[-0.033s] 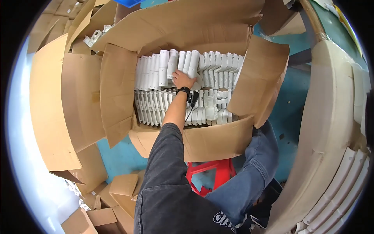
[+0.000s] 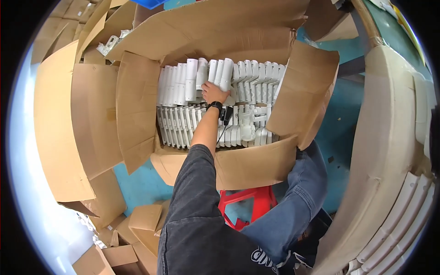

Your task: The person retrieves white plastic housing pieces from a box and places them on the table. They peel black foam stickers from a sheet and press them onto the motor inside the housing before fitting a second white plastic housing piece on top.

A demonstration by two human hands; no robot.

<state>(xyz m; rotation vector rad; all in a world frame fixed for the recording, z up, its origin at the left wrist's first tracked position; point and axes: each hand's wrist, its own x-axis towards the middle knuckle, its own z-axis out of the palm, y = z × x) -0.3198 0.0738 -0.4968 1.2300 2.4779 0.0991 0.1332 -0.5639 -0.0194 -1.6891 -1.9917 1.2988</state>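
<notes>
- Hand (image 2: 215, 93) at the end of the left arm, back upward, reaching into an open cardboard carton (image 2: 256, 167); fingers spread and slightly bent, thumb out to the right.
- Laid over the lower ends of three white plastic tubes (image 2: 220, 73), near the middle of the upper row; cannot tell whether gripping them or only resting there, with palm and undersides of the fingers hidden.
- Just left of these, one more white tube (image 2: 201, 73), close to the fingertips, then a closely packed run of similar tubes (image 2: 179, 85) as far as the carton's left wall.
- Right of the hand, angled white plastic pieces (image 2: 256, 75), side by side in the same row.
- Nearer the body, a second row of slotted white pieces (image 2: 172, 123), with a whitish molded bracket (image 2: 248, 126) lying on top toward the right.
- Around the wrist, a black watch (image 2: 215, 105); just beside it, a small black device (image 2: 227, 115) with a thin cord.
- Below the carton, a red plastic stool (image 2: 261, 201) and a leg in blue jeans (image 2: 293, 201).
- Far right, long white curved pieces (image 2: 398, 215) beside a cream-colored padded cover (image 2: 371, 137).
- Off left, a larger open carton (image 2: 55, 128).
</notes>
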